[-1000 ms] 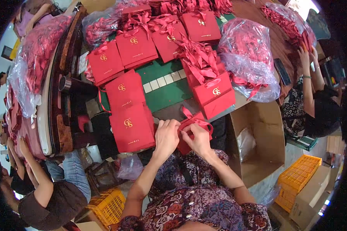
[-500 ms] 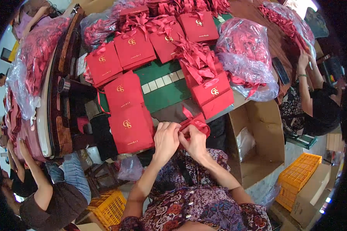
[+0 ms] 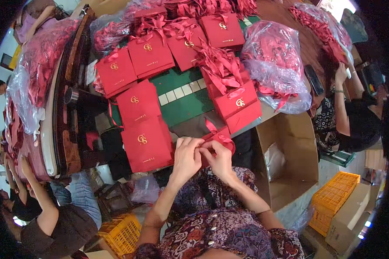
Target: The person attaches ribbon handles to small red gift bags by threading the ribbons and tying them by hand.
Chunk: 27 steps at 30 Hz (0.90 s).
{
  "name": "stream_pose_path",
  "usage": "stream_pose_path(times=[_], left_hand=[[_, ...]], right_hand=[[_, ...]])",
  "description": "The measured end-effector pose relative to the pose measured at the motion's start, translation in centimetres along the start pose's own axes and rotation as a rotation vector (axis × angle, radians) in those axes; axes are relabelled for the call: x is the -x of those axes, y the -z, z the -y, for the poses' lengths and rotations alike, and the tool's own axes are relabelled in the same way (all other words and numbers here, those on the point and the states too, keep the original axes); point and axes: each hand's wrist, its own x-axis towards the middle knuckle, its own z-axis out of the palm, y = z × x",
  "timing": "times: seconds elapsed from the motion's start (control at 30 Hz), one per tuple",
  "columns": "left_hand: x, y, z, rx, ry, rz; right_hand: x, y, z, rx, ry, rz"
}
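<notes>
At the table's near edge my left hand (image 3: 187, 157) and my right hand (image 3: 218, 159) meet, fingers pinched close together. They grip a small red gift bag (image 3: 225, 139) by its ribbon, a loop of which sticks up behind the fingers; the exact hold is hidden by my hands. To the left lies a stack of flat red gift bags (image 3: 149, 149) with gold print, another stack (image 3: 136, 101) just behind it. Right of my hands, more red bags (image 3: 240, 105) rest in a pile, topped by a heap of red ribbons (image 3: 222, 71).
A clear plastic sack (image 3: 274, 64) of red ribboned pieces sits at the right. Below it stands an open cardboard box (image 3: 289, 159), with an orange crate (image 3: 335, 196) beyond. A dark cup (image 3: 84, 98) is at the left. Co-workers (image 3: 58, 220) sit on both sides.
My right hand's fingers have shifted slightly against the ribbon; both hands stay at the same spot. The co-worker at the right has moved their hands a little.
</notes>
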Motion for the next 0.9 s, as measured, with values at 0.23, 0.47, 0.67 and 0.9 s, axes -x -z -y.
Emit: stream_pose_path(times=[0.23, 0.47, 0.67, 0.9], left_hand=[[0.3, -0.3, 0.3, 0.015, 0.1, -0.04], [0.7, -0.1, -0.6, -0.037, -0.097, -0.074], [1.0, 0.6, -0.4, -0.075, -0.245, -0.055], [1.3, 1.0, -0.4, -0.018, -0.324, -0.068]], right_hand=[[-1.9, 2.9, 2.6, 0.268, 0.323, 0.005], [-4.4, 4.8, 1.8, 0.527, 0.423, 0.322], [-6.9, 6.0, 0.4, 0.136, 0.213, 0.713], [-7.3, 6.0, 1.1, 0.029, 0.029, 0.812]])
